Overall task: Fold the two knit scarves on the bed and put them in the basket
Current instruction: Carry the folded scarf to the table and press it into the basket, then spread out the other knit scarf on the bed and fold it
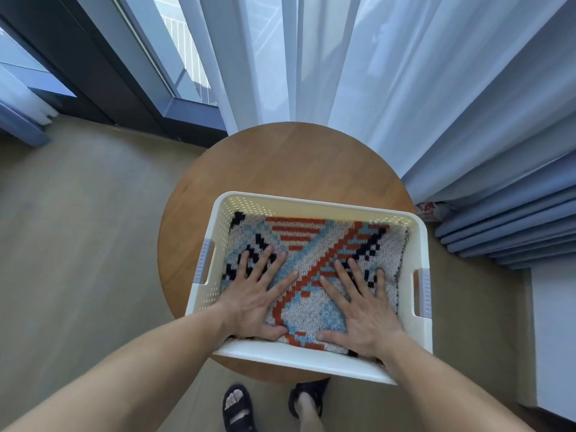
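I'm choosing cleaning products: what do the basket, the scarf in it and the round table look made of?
The basket looks like smooth white plastic, with moulded perforated walls. The scarf is matte knit yarn, its stitches visible. The table seems to be wood or veneer, with brown grain and a soft sheen.

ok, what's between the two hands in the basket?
Only knit scarf: a bare strip with an orange diagonal band runs between the left hand and right hand, both pressed flat inside the basket. Head view.
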`<move>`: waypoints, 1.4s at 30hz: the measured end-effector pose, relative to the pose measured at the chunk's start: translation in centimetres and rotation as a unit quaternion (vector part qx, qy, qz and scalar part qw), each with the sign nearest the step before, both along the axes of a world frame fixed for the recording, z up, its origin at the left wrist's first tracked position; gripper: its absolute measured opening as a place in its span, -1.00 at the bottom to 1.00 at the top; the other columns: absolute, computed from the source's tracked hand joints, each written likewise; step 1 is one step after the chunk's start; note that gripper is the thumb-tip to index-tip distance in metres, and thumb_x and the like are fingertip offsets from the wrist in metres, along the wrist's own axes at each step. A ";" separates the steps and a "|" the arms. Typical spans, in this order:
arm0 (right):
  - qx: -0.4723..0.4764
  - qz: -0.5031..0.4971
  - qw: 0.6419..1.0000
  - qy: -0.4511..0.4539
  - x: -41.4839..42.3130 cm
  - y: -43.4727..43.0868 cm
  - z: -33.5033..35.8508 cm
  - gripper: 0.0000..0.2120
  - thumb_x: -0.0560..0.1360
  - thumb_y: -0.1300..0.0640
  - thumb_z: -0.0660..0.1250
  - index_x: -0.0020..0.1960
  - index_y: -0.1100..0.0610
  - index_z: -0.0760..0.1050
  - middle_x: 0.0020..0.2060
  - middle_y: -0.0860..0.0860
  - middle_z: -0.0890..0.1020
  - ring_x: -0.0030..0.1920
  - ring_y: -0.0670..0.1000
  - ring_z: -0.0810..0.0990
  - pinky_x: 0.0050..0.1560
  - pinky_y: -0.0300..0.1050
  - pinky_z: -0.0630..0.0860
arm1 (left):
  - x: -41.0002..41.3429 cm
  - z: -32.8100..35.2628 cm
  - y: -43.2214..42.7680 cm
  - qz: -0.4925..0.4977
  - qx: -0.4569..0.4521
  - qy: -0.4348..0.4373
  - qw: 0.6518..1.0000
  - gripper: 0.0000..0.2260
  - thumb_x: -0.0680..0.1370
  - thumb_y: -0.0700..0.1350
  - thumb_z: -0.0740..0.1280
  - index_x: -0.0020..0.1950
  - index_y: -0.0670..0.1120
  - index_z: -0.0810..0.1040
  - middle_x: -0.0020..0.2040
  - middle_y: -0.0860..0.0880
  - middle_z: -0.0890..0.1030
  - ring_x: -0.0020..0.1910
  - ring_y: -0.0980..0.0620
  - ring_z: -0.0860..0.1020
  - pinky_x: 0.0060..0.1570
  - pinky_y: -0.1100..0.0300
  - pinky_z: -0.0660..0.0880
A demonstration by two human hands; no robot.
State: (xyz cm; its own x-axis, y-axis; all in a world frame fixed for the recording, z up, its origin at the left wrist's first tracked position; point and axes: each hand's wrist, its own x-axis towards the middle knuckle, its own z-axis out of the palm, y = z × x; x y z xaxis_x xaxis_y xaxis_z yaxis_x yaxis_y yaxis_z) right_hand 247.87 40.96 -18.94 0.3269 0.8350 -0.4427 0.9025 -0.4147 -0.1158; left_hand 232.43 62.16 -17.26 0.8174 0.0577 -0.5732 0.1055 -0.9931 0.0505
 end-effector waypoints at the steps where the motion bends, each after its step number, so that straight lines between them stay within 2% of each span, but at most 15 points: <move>1: -0.007 -0.002 1.000 0.003 0.0 0.0 0.1 -0.03 0.32 -0.63 0.01 0.53 -0.04 0.24 0.55 0.14 0.18 0.54 0.23 0.13 0.29 0.56 0.16 | 0.0 0.1 0.0 0.000 -0.001 0.002 1.000 -0.07 0.38 0.56 -0.07 0.49 0.13 -0.49 0.46 -0.12 -0.55 0.40 -0.18 -0.59 0.34 -0.35 -0.46; 4: 0.020 -0.003 1.000 0.002 0.0 0.3 1.0 -0.03 0.33 -0.63 0.00 0.55 -0.05 0.19 0.56 0.13 0.15 0.55 0.20 0.08 0.32 0.53 0.10 | 0.2 0.9 -0.1 0.016 -0.026 -0.028 0.999 -0.11 0.42 0.54 -0.08 0.49 0.13 -0.48 0.48 -0.11 -0.53 0.43 -0.16 -0.56 0.37 -0.32 -0.42; 7: 0.086 -0.058 0.994 -0.040 1.0 1.7 2.1 -0.13 0.43 -0.53 -0.03 0.59 -0.09 -0.05 0.60 0.08 -0.06 0.58 0.13 -0.10 0.44 0.41 -0.14 | 1.6 1.7 1.0 0.123 -0.002 -0.095 0.988 -0.18 0.49 0.45 -0.15 0.53 0.02 -0.42 0.50 -0.10 -0.50 0.47 -0.15 -0.50 0.44 -0.28 -0.34; 10: 0.079 -0.148 0.983 -0.070 3.2 3.0 2.3 -0.21 0.49 -0.46 -0.14 0.57 -0.12 -0.28 0.56 0.02 -0.31 0.54 0.08 -0.36 0.47 0.31 -0.32 | 3.3 1.4 2.7 0.216 0.023 -0.104 0.971 -0.20 0.49 0.39 -0.19 0.52 -0.03 -0.46 0.48 -0.10 -0.53 0.45 -0.09 -0.54 0.46 -0.17 -0.37; 12: 0.044 -0.162 0.985 -0.045 4.1 3.4 1.7 -0.23 0.50 -0.45 -0.19 0.54 -0.14 -0.39 0.51 -0.02 -0.44 0.49 0.05 -0.50 0.45 0.27 -0.39 | 3.6 0.7 3.4 0.210 0.042 -0.096 0.972 -0.21 0.51 0.38 -0.19 0.50 -0.05 -0.48 0.50 -0.12 -0.51 0.45 -0.09 -0.54 0.47 -0.14 -0.38; 15: 0.031 -0.167 0.985 -0.010 4.0 3.4 1.2 -0.22 0.49 -0.46 -0.17 0.52 -0.16 -0.44 0.51 -0.04 -0.45 0.48 0.06 -0.52 0.46 0.24 -0.42 | 3.2 -0.5 3.4 0.197 0.069 -0.099 0.973 -0.24 0.54 0.36 -0.19 0.51 -0.06 -0.44 0.53 -0.15 -0.45 0.48 -0.10 -0.49 0.48 -0.15 -0.35; 24: -0.051 -0.176 0.982 0.047 4.4 4.4 4.1 -0.16 0.46 -0.49 -0.09 0.57 -0.13 -0.31 0.56 -0.02 -0.32 0.54 0.09 -0.36 0.49 0.28 -0.31 | 4.4 2.9 3.3 0.202 0.035 -0.017 0.979 -0.28 0.56 0.35 -0.14 0.59 0.00 -0.26 0.57 -0.11 -0.31 0.53 -0.08 -0.38 0.52 -0.14 -0.24; 29: -0.093 -0.200 0.971 0.096 3.4 6.0 7.7 -0.21 0.52 -0.40 0.00 0.59 -0.05 -0.17 0.59 0.02 -0.17 0.57 0.13 -0.22 0.51 0.29 -0.05 | 0.9 8.2 2.3 0.186 0.040 0.005 0.982 -0.34 0.61 0.26 -0.11 0.61 -0.06 -0.13 0.60 -0.14 -0.15 0.58 -0.09 -0.22 0.55 -0.05 -0.16; 31: -0.090 -0.183 0.975 0.091 1.9 6.6 9.4 -0.23 0.54 -0.35 0.05 0.59 0.03 -0.03 0.59 0.03 -0.03 0.57 0.14 -0.08 0.50 0.26 0.09 | -1.0 10.6 1.4 0.193 0.012 -0.011 0.981 -0.37 0.63 0.22 -0.07 0.61 -0.08 -0.02 0.61 -0.14 -0.01 0.59 -0.09 -0.05 0.55 -0.01 -0.04; 32: -0.087 -0.168 0.978 0.084 0.9 6.9 10.2 -0.26 0.55 -0.33 0.07 0.58 0.06 0.06 0.58 0.05 0.04 0.56 0.15 0.02 0.48 0.24 0.18 | -1.9 11.7 1.0 0.210 -0.005 -0.022 0.977 -0.40 0.63 0.20 -0.03 0.58 -0.10 0.10 0.58 -0.15 0.14 0.55 -0.11 0.14 0.52 -0.02 0.10; 34: -0.088 -0.133 0.985 0.070 -1.2 7.6 12.2 -0.33 0.57 -0.28 0.10 0.52 0.11 0.21 0.50 0.10 0.26 0.45 0.16 0.30 0.34 0.14 0.41 | -4.0 14.0 0.3 0.269 -0.033 -0.044 0.962 -0.53 0.62 0.16 0.04 0.38 -0.10 0.38 0.35 -0.16 0.47 0.29 -0.14 0.46 0.30 -0.05 0.40; 35: -0.089 -0.113 0.987 0.065 -2.3 8.0 13.3 -0.38 0.57 -0.26 0.11 0.47 0.13 0.29 0.43 0.12 0.37 0.35 0.14 0.43 0.21 0.07 0.49 | -5.2 15.1 0.0 0.299 -0.044 -0.047 0.952 -0.58 0.61 0.15 0.05 0.29 -0.09 0.43 0.26 -0.14 0.52 0.19 -0.13 0.50 0.21 -0.06 0.45; 38: -0.092 -0.056 0.992 0.066 -6.5 9.2 16.4 -0.52 0.58 -0.19 0.13 0.26 0.16 0.44 0.19 0.11 0.56 0.14 0.10 0.57 -0.07 -0.03 0.52 | -10.1 18.2 -1.1 0.360 -0.046 -0.057 0.930 -0.54 0.60 0.18 0.06 0.34 -0.08 0.42 0.27 -0.12 0.50 0.26 -0.15 0.48 0.24 -0.06 0.44; 40: -0.093 -0.012 0.994 0.060 -9.9 9.9 18.4 -0.58 0.58 -0.18 0.14 0.16 0.14 0.45 0.10 0.08 0.56 0.07 0.09 0.57 -0.07 -0.03 0.51 | -14.2 19.9 -2.0 0.376 -0.016 -0.067 0.924 -0.51 0.61 0.18 0.06 0.38 -0.10 0.41 0.35 -0.13 0.47 0.34 -0.14 0.43 0.31 -0.03 0.39; 42: -0.083 0.049 0.994 0.048 -14.0 10.5 20.3 -0.59 0.58 -0.15 0.11 0.18 0.15 0.46 0.11 0.08 0.56 0.04 0.09 0.53 -0.05 -0.04 0.47 | -19.3 21.8 -3.4 0.395 0.006 -0.061 0.917 -0.52 0.63 0.16 0.05 0.41 -0.11 0.41 0.40 -0.15 0.44 0.38 -0.14 0.40 0.35 0.01 0.36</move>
State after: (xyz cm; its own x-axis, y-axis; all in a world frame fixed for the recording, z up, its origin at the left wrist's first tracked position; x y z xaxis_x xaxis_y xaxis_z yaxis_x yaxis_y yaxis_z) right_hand 233.84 51.46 1.37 0.1976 0.7735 -0.6022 0.9278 -0.3459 -0.1398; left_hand 213.11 58.80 4.56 0.5759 0.6648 -0.4758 0.7860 -0.6104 0.0984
